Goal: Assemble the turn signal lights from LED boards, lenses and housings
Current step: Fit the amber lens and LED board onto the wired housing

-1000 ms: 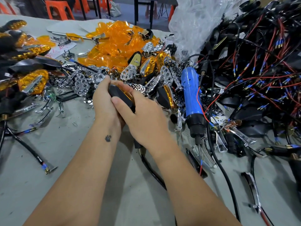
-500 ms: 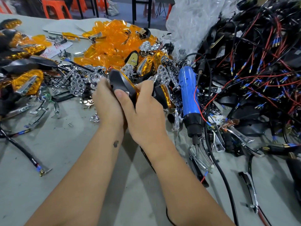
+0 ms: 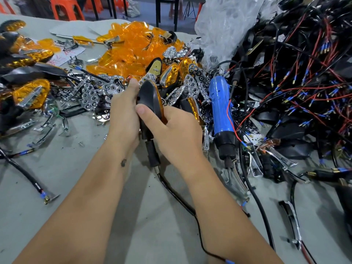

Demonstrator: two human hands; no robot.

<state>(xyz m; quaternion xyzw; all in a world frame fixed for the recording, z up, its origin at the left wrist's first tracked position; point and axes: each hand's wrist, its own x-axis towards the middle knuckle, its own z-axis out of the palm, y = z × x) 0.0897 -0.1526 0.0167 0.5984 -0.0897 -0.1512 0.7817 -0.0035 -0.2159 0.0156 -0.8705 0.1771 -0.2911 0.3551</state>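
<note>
Both hands hold one turn signal light (image 3: 150, 103), raised just above the table (image 3: 57, 178) in front of the parts pile. Left hand (image 3: 123, 115): fingers wrapped round the far side of the black housing, palm against it. Right hand (image 3: 177, 128): thumb laid across the back of the housing, fingers curled under the amber lens edge (image 3: 161, 109). Light stands roughly upright, lens edge facing right. Black stem (image 3: 152, 151) points down between the wrists; its thin black cable (image 3: 182, 202) trails toward the camera over the table.

Just beyond the hands: heap of chrome reflector pieces (image 3: 89, 94), and behind it a heap of loose amber lenses (image 3: 129, 46). Right of the right hand, a blue electric screwdriver (image 3: 221, 109) lies tip toward the camera, with a red wire across its body. Far right: a tangle of black housings with red and black leads (image 3: 297, 82). Left edge: several finished lights (image 3: 30, 94) with amber lenses. Clear plastic bag (image 3: 224, 21) behind the screwdriver.
</note>
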